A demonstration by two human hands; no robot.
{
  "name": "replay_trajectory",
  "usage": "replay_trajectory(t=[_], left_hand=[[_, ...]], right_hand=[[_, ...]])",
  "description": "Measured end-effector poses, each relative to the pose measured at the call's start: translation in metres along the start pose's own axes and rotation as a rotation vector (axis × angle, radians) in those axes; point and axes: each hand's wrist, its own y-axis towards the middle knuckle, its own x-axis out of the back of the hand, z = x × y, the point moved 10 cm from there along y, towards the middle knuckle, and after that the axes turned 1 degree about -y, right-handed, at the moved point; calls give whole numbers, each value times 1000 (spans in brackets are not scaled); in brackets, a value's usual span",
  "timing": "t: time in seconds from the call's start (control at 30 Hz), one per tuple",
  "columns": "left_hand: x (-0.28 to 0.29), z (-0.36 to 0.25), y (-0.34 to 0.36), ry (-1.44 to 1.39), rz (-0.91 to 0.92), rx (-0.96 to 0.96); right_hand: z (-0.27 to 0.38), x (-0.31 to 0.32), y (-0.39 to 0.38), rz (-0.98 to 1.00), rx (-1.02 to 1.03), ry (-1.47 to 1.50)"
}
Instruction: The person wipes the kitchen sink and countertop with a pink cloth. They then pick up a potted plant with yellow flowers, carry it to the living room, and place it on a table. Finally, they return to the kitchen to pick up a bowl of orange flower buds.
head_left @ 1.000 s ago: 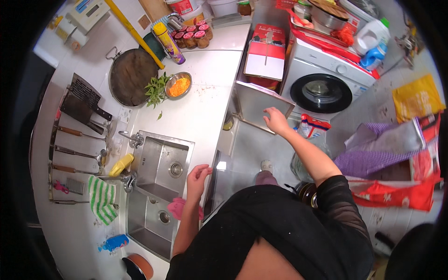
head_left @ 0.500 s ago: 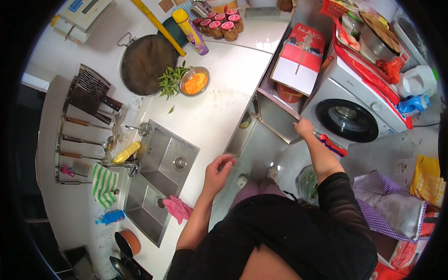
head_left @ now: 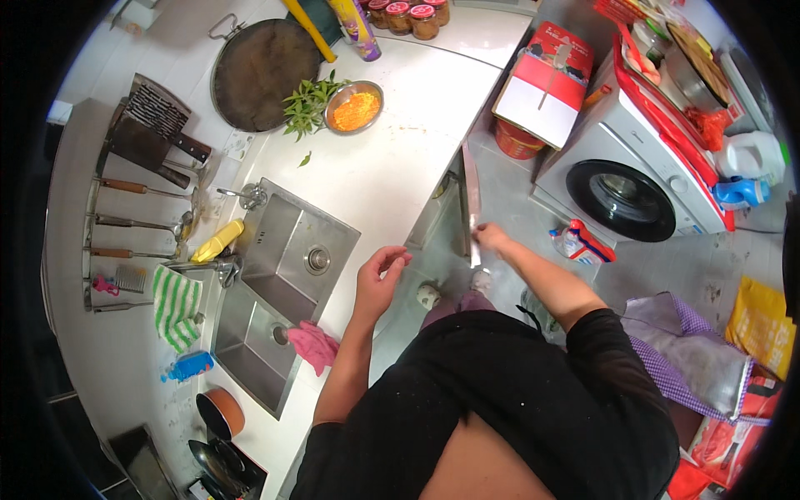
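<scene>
My right hand (head_left: 492, 238) grips the free edge of a cabinet door (head_left: 472, 187) under the counter. That door stands swung out into the aisle and shows as a narrow strip. Beside the front edge of the white counter (head_left: 400, 158), my left hand (head_left: 380, 283) hangs in the air with its fingers loosely bent and apart, holding nothing. Left of it lies a steel double sink (head_left: 292, 283), with a pink cloth (head_left: 313, 347) over its near rim. Farther back on the counter sits a metal bowl of chopped orange food (head_left: 354, 108) beside green leaves (head_left: 307, 107).
A front-loading washing machine (head_left: 633, 179) and a red-and-white box (head_left: 546, 87) stand to the right. On the floor nearby lies a red-and-clear package (head_left: 586, 243). Lidded jars (head_left: 412, 18) stand at the back. Knives and utensils (head_left: 142, 187) hang on the left wall.
My right hand has moved left with the cabinet door, which has swung toward the counter. My left hand has shifted slightly left and up. The view has shifted too.
</scene>
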Motion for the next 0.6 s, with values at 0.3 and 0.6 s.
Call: replay_trajectory(t=[0.3,0.6], left_hand=[[57,21,-16,16,-95,5],[99,48,-31,-15,-152,41]], right_hand=[[59,-105,21,251,-90,829],[98,-120,11,312,-87,1063]])
